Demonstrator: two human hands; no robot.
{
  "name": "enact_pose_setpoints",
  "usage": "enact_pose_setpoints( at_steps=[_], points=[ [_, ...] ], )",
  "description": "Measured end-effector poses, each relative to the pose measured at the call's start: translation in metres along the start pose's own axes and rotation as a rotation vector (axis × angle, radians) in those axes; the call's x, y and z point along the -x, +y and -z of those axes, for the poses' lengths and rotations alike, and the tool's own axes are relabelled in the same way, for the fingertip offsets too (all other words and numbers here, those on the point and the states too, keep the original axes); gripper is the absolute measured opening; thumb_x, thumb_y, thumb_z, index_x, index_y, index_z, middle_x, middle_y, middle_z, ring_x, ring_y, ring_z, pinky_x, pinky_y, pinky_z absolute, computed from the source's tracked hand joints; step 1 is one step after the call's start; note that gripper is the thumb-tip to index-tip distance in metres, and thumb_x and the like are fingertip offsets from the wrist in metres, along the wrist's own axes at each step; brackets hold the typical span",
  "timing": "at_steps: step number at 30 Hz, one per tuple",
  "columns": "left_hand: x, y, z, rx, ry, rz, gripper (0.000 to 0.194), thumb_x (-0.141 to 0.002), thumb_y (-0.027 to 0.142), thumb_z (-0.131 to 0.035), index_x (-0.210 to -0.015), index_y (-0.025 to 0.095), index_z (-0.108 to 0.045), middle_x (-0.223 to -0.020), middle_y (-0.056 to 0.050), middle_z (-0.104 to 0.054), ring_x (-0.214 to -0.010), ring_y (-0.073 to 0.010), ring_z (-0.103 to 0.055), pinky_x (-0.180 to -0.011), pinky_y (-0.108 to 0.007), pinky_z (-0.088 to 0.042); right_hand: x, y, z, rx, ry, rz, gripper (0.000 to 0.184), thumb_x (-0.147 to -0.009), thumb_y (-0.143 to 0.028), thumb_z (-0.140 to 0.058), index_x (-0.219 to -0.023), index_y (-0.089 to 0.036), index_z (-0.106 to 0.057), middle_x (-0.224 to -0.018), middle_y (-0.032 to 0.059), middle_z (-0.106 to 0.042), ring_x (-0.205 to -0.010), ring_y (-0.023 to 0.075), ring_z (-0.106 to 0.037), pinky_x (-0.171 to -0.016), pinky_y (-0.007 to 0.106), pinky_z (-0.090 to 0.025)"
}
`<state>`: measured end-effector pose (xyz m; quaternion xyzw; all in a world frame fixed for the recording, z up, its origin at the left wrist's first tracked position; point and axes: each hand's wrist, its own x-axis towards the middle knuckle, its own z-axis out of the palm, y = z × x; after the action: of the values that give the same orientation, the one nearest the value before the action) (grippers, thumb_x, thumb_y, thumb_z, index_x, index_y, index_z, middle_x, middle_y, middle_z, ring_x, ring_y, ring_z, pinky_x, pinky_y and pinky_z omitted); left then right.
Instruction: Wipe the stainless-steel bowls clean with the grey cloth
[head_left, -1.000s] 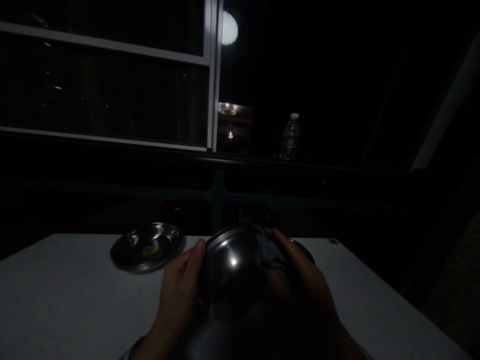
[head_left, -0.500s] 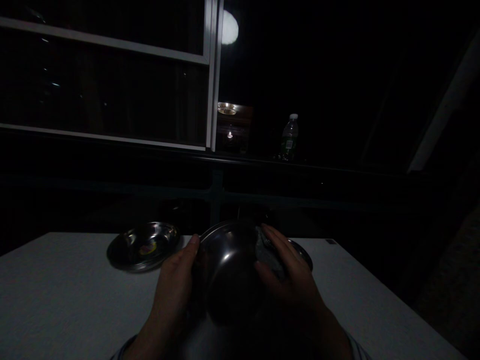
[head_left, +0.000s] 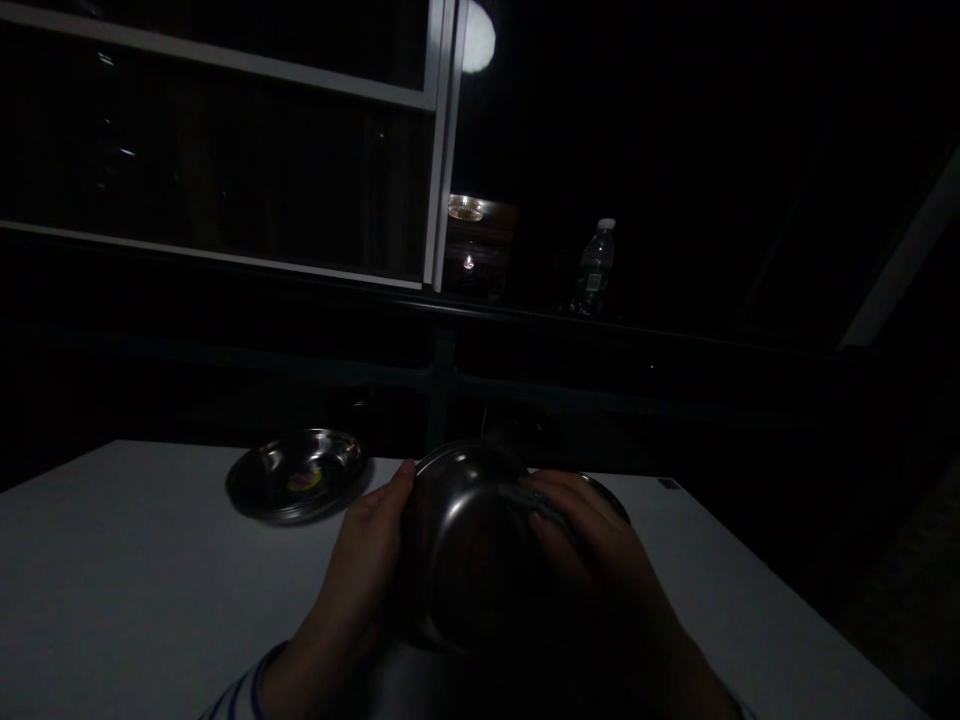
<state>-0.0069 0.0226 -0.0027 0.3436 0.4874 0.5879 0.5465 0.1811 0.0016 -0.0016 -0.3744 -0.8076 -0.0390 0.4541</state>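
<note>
A shiny metal bowl (head_left: 457,540) is held up over the table, tilted with its rounded outside facing me. My left hand (head_left: 367,545) grips its left rim, thumb near the top edge. At the bowl's right side my right hand (head_left: 592,540) is closed on a grey cloth (head_left: 544,505), which presses against the outer surface. Deep shadow hides the lower part of the bowl and some of the right fingers.
On the white table (head_left: 150,570), metal dishes (head_left: 300,475) with a yellow sticker inside stand at the left. Another metal dish (head_left: 606,495) shows partly behind my right hand. A plastic bottle (head_left: 595,270) stands on the sill beside the window frame (head_left: 442,150).
My right hand has shifted with the cloth, now bunched more under the fingers against the bowl. My left hand keeps its grip. The whole view has shifted slightly.
</note>
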Motion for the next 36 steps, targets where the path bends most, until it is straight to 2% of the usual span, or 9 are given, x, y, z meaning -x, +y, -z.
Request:
enact_pose_setpoints(
  at_steps=[3, 7, 11, 14, 20, 24, 28, 33, 36],
  points=[
    [0.003, 0.002, -0.001, -0.023, -0.009, -0.007, 0.035, -0.071, 0.048, -0.059, -0.076, 0.014, -0.069, -0.058, -0.002, -0.067, -0.052, -0.0154, -0.058, -0.054, -0.026, -0.045, -0.001, 0.003, -0.004, 0.143, -0.002, 0.085, 0.028, -0.090, -0.024, -0.041, -0.114, -0.022, -0.055, -0.109, 0.0073, -0.060, -0.100, 0.0176, -0.057, -0.082, 0.031, -0.051],
    [0.003, 0.002, -0.001, -0.044, -0.012, 0.008, 0.035, -0.072, 0.049, -0.057, -0.072, 0.016, -0.069, -0.055, -0.001, -0.065, -0.050, -0.0158, -0.058, -0.052, -0.027, -0.044, 0.001, 0.002, -0.010, 0.322, 0.020, 0.170, 0.027, -0.090, -0.021, -0.040, -0.112, -0.019, -0.056, -0.101, 0.0092, -0.060, -0.090, 0.0198, -0.057, -0.073, 0.034, -0.051],
    [0.001, 0.002, 0.000, -0.089, 0.019, -0.019, 0.037, -0.071, 0.051, -0.056, -0.058, 0.017, -0.063, -0.048, 0.001, -0.060, -0.047, -0.0147, -0.054, -0.048, -0.025, -0.041, 0.007, -0.005, -0.022, 0.320, -0.008, 0.307, 0.025, -0.087, -0.019, -0.045, -0.109, -0.016, -0.056, -0.099, 0.0098, -0.062, -0.089, 0.0206, -0.057, -0.074, 0.035, -0.050],
    [0.000, 0.002, 0.001, -0.100, 0.061, -0.031, 0.039, -0.071, 0.051, -0.056, -0.053, 0.017, -0.060, -0.044, 0.001, -0.056, -0.044, -0.0140, -0.051, -0.045, -0.024, -0.040, 0.009, -0.007, -0.027, 0.315, -0.027, 0.326, 0.029, -0.083, -0.022, -0.051, -0.112, -0.016, -0.053, -0.101, 0.0085, -0.064, -0.089, 0.0206, -0.058, -0.073, 0.034, -0.051],
    [0.002, 0.001, -0.002, -0.039, 0.016, -0.010, 0.034, -0.070, 0.048, -0.059, -0.066, 0.016, -0.067, -0.050, 0.000, -0.062, -0.049, -0.0161, -0.057, -0.049, -0.026, -0.044, 0.001, -0.003, -0.017, 0.356, 0.114, 0.247, 0.026, -0.089, -0.017, -0.040, -0.110, -0.022, -0.055, -0.106, 0.0070, -0.062, -0.097, 0.0187, -0.059, -0.076, 0.032, -0.051],
    [0.002, 0.000, 0.000, -0.052, 0.030, -0.003, 0.036, -0.069, 0.051, -0.059, -0.066, 0.016, -0.067, -0.050, 0.000, -0.062, -0.050, -0.0169, -0.057, -0.050, -0.027, -0.044, 0.003, 0.002, -0.022, 0.381, 0.032, 0.149, 0.029, -0.090, -0.019, -0.038, -0.113, -0.018, -0.055, -0.114, 0.0121, -0.057, -0.105, 0.0225, -0.055, -0.083, 0.037, -0.051],
    [0.001, 0.003, 0.003, -0.077, 0.063, -0.040, 0.038, -0.070, 0.052, -0.057, -0.059, 0.016, -0.064, -0.049, -0.001, -0.060, -0.047, -0.0161, -0.055, -0.048, -0.026, -0.043, 0.006, 0.009, -0.025, 0.359, 0.006, 0.020, 0.037, -0.086, -0.023, -0.045, -0.121, -0.016, -0.052, -0.121, 0.0168, -0.046, -0.104, 0.0257, -0.054, -0.080, 0.039, -0.053],
    [-0.001, 0.006, 0.002, -0.119, 0.117, -0.052, 0.039, -0.071, 0.052, -0.056, -0.058, 0.016, -0.064, -0.047, 0.000, -0.059, -0.047, -0.0150, -0.054, -0.046, -0.024, -0.042, 0.004, 0.005, -0.008, 0.195, 0.020, -0.027, 0.037, -0.086, -0.020, -0.046, -0.123, -0.023, -0.050, -0.111, 0.0099, -0.052, -0.098, 0.0182, -0.059, -0.076, 0.029, -0.054],
    [-0.001, 0.004, 0.001, -0.120, 0.089, -0.036, 0.038, -0.071, 0.051, -0.056, -0.060, 0.016, -0.065, -0.049, 0.000, -0.060, -0.048, -0.0147, -0.055, -0.047, -0.024, -0.043, 0.004, 0.000, -0.001, 0.088, 0.072, 0.049, 0.032, -0.087, -0.019, -0.048, -0.118, -0.026, -0.048, -0.109, 0.0054, -0.057, -0.099, 0.0149, -0.058, -0.079, 0.026, -0.053]
  ],
)
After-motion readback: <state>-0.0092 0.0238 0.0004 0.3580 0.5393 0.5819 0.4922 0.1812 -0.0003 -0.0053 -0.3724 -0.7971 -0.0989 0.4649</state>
